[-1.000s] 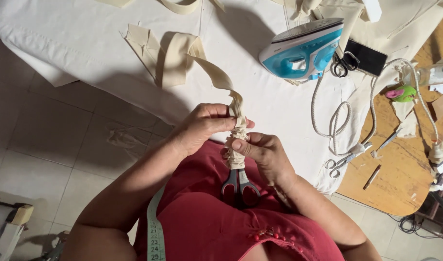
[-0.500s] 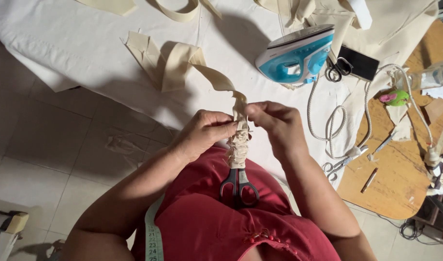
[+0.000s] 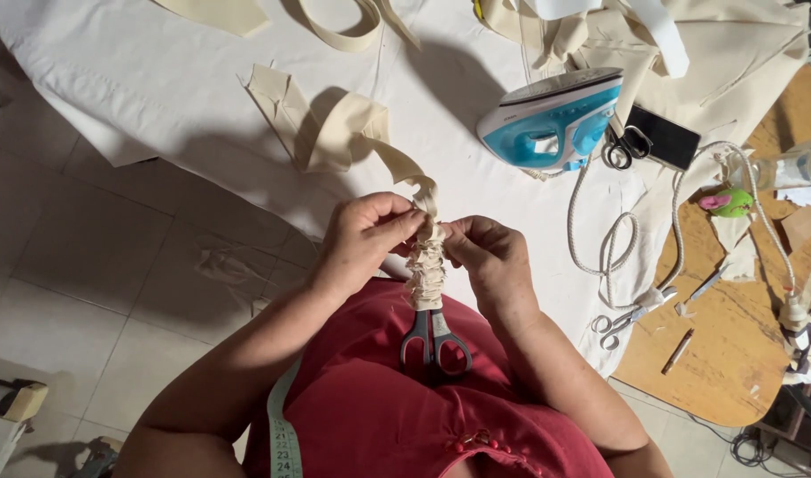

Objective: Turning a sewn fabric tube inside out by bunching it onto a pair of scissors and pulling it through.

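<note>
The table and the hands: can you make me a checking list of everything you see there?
Surface: white cloth covers the table; bare wooden board at the right.
Job's things: cream fabric strip bunched up over the blades of grey-handled scissors.
Clutter: blue iron, black phone, more scissors, green and pink object, plastic bottle, cream fabric pieces.
Grippers: left hand and right hand both pinch the bunched strip.
Cables: white iron cord looped on the cloth.
Surroundings: pale tiled floor; green tape measure over the red shirt.
</note>
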